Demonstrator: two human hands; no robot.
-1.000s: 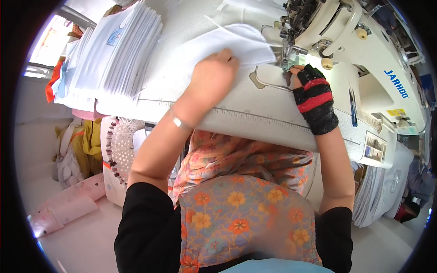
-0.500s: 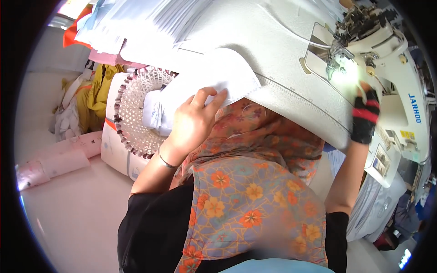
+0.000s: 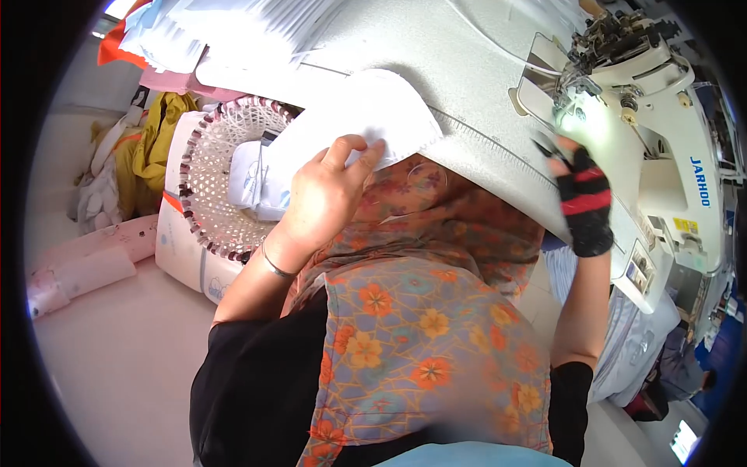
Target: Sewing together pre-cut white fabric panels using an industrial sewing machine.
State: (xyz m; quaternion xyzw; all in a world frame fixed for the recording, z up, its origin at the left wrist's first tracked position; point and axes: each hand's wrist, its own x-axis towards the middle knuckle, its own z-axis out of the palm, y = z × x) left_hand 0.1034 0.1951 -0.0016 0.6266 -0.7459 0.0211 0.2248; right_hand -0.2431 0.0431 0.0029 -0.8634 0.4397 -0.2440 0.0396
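Note:
My left hand (image 3: 331,187) is closed on the near edge of a white cloth piece (image 3: 381,105), pinching it between thumb and fingers. The cloth has a rounded end that lies on the sewing table, while its other part hangs toward the basket. In my right hand (image 3: 583,198), which wears a black fingerless glove with red stripes, are small dark thread snips (image 3: 545,144), their blades pointing up and left. That hand is over the table's near edge, left of the lit needle area of a white sewing machine (image 3: 661,86). The snips do not touch the cloth.
A round woven basket (image 3: 201,171) with folded white pieces (image 3: 247,173) stands left of the table. White cloth stacks (image 3: 233,35) lie at the far left. A ruler strip (image 3: 486,140) runs along the table's near edge. Yellow cloth (image 3: 159,144) hangs further left.
My right hand has come left from beside the needle area, and the snips now show in it. My left hand keeps its hold on the cloth. The whole view has shifted slightly.

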